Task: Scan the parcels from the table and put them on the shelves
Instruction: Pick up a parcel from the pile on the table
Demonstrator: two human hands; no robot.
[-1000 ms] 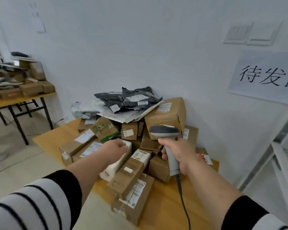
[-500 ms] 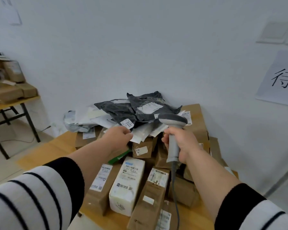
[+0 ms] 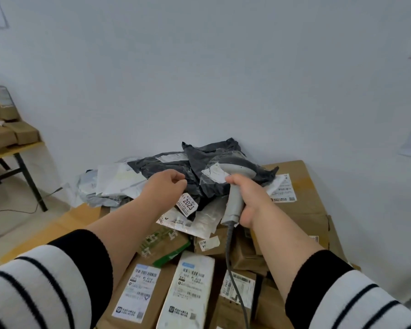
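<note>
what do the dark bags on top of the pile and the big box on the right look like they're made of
Dark bags: seemingly thin plastic film, dark grey, slightly glossy; they crumple and catch highlights along the creases. Big box: corrugated cardboard by its look, matte brown, with folded flaps, a tape strip and a white printed label.

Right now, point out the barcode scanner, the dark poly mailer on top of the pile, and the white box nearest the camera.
barcode scanner point(image 3: 234, 203): head view, on its grey handle.
dark poly mailer point(image 3: 211, 154): head view, on its crumpled upper part.
white box point(image 3: 188, 295): head view, on its labelled top face.
</note>
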